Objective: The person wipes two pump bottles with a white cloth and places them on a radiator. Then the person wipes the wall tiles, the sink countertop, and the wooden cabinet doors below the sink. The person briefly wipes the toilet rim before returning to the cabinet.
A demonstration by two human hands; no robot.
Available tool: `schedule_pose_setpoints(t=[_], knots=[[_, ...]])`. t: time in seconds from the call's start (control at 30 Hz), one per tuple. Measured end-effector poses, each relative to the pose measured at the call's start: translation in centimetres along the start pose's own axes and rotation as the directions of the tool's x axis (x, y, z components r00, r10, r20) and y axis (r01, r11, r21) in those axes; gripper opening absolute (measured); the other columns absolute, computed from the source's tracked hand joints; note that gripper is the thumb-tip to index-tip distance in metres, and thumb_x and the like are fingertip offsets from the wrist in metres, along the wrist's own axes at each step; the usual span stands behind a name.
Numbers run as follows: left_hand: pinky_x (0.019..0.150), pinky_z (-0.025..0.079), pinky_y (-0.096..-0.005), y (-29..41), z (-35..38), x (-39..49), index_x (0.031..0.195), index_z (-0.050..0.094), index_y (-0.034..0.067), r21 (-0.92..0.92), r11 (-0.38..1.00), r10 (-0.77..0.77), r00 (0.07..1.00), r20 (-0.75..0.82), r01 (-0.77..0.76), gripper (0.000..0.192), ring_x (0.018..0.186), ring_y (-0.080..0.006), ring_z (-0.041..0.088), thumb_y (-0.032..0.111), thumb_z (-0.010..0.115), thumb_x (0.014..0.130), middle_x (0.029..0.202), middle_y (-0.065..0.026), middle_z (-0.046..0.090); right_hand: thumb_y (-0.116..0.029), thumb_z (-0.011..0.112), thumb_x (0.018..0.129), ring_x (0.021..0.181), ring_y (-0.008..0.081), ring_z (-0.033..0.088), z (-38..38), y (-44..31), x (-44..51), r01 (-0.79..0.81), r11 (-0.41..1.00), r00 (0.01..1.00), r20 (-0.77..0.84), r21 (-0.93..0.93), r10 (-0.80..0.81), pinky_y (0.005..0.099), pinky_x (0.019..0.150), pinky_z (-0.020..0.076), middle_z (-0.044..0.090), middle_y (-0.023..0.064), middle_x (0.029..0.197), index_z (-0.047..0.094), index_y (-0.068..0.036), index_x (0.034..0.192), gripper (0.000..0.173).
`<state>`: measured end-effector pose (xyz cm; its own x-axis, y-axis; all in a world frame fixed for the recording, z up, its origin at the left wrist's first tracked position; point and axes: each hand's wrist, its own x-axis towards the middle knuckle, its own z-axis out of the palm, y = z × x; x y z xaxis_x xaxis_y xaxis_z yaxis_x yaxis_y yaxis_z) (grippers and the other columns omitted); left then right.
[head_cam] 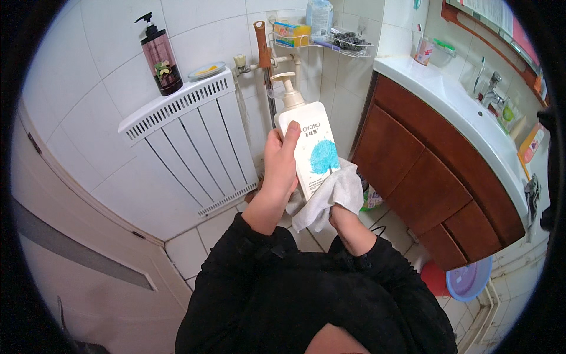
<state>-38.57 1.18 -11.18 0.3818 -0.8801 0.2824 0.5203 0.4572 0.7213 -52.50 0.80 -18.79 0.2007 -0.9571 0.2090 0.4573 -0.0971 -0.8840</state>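
Note:
A white pump bottle (311,128) with a cream pump head and a blue printed patch leans slightly to the left in front of me. My left hand (283,159) is closed round its left side, the thumb across the front. A pale cloth (329,194) covers the bottle's lower right corner, with my right hand (346,219) beneath it; the cloth hides most of those fingers. A dark purple pump bottle (162,62) and a small dish with something yellow (207,71) stand on top of the white radiator (194,155).
A wire corner shelf (305,40) holds boxes and a bottle. The washbasin (468,93) tops a brown cabinet (420,163) at right. A brown-handled pole (264,53) stands by pipes. The door (101,265) is at lower left, a blue basin (471,281) at lower right.

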Motion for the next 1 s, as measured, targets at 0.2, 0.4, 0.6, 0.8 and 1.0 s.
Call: schedule_pose_setpoints(t=[0.2, 0.4, 0.6, 0.8, 1.0], knots=[[0.095, 0.049, -0.0357, 1.1, -1.6, -0.6, 0.130, 0.044, 0.002, 0.084, 0.995, -0.066, 0.985, 0.159, 0.053, 0.048, 0.113, -0.0183, 0.059, 0.033, 0.063, 0.099, 0.123, -0.0099, 0.059, -0.018, 0.056, 0.101, 0.108, 0.0206, 0.063, -2.1, 0.2, -0.4, -0.108, 0.985, 0.993, 0.066, 0.137, 0.100, 0.0337, 0.090, 0.0556, 0.061, 0.0119, 0.124, 0.049, -0.002, 0.136, 0.039], [0.101, 0.049, -0.0431, -0.3, -3.2, -0.8, 0.143, 0.039, 0.000, -0.025, 0.957, -0.274, 0.926, 0.259, 0.290, 0.066, 0.120, -0.0279, 0.059, 0.041, 0.063, 0.097, 0.131, -0.0168, 0.057, -0.029, 0.050, 0.104, 0.099, 0.0253, 0.069, -2.0, -1.4, -0.2, -0.332, 0.883, 0.934, 0.245, 0.331, 0.259, 0.0368, 0.079, 0.0602, 0.065, 0.0157, 0.118, 0.051, -0.001, 0.132, 0.039], [0.089, 0.053, -0.0384, -1.9, -1.9, -1.3, 0.133, 0.049, 0.001, -0.048, 0.992, -0.097, 0.947, 0.307, 0.117, 0.060, 0.102, -0.0236, 0.063, 0.040, 0.070, 0.092, 0.116, -0.0128, 0.062, -0.041, 0.047, 0.104, 0.088, 0.0262, 0.072, -0.7, -0.9, 0.3, -0.465, 0.791, 0.883, 0.148, 0.398, 0.445, 0.0382, 0.069, 0.0615, 0.068, 0.0147, 0.114, 0.058, -0.004, 0.122, 0.043], [0.090, 0.050, -0.0336, -2.0, -0.6, -2.2, 0.134, 0.041, 0.001, 0.227, 0.966, 0.065, 0.969, 0.238, -0.121, 0.069, 0.103, -0.0183, 0.059, 0.027, 0.080, 0.084, 0.114, -0.0089, 0.058, -0.039, 0.047, 0.104, 0.096, 0.0256, 0.070, -1.4, 0.5, 0.6, -0.532, 0.682, 0.844, 0.249, 0.502, 0.475, 0.0402, 0.083, 0.0593, 0.068, 0.0122, 0.114, 0.060, -0.004, 0.124, 0.042], [0.099, 0.046, -0.0371, -2.8, -0.3, -2.8, 0.142, 0.029, -0.002, 0.385, 0.880, 0.202, 0.952, 0.228, -0.279, 0.091, 0.115, -0.0220, 0.055, 0.026, 0.086, 0.077, 0.127, -0.0141, 0.051, -0.027, 0.052, 0.103, 0.099, 0.0255, 0.069, -1.5, 0.0, 0.4, -0.546, 0.636, 0.838, 0.347, 0.546, 0.421, 0.0392, 0.086, 0.0589, 0.069, 0.0109, 0.114, 0.060, -0.004, 0.125, 0.032]])
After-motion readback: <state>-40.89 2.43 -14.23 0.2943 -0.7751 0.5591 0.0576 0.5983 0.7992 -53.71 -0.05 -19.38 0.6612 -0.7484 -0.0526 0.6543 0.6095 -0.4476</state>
